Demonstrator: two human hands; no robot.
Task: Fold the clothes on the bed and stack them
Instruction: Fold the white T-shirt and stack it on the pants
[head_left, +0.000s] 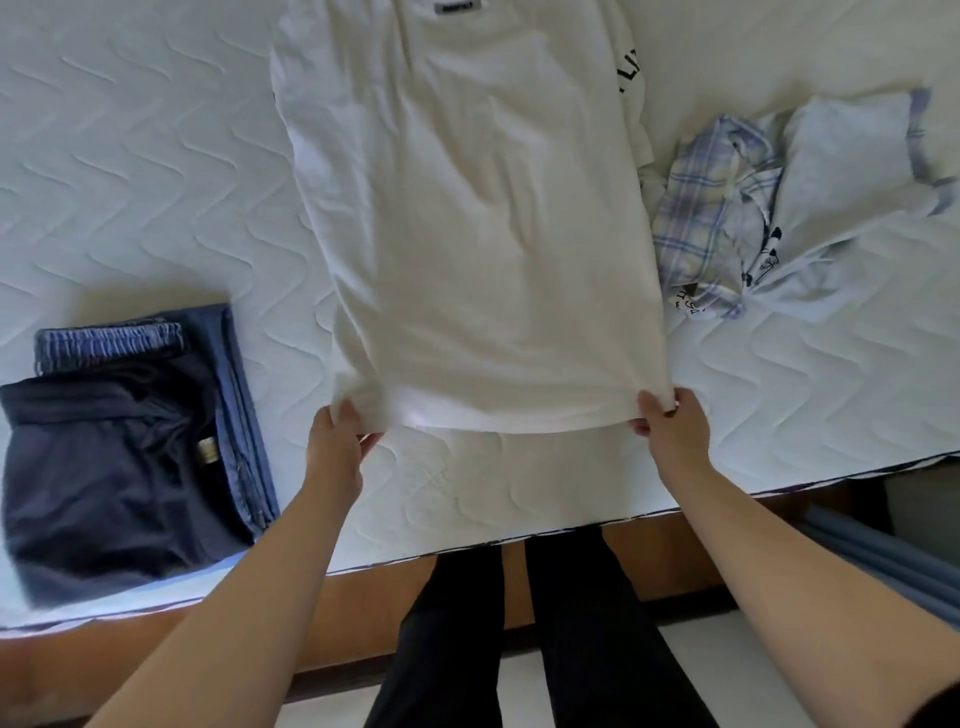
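One quilted white bed (156, 171) is covered mid-frame by one smooth white T-shirt (467, 234), its near hem corners pinched by the left hand (335, 441) and right hand (670, 428). Two folded navy garments (124, 447) are stacked at left; one crumpled plaid-and-pale-blue heap (769, 208) is seen at right

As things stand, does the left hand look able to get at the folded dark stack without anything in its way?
Probably yes. The folded dark stack lies on the mattress just beside the left hand, with bare quilting between. But that hand now pinches the white T-shirt hem, so it would have to let go first.
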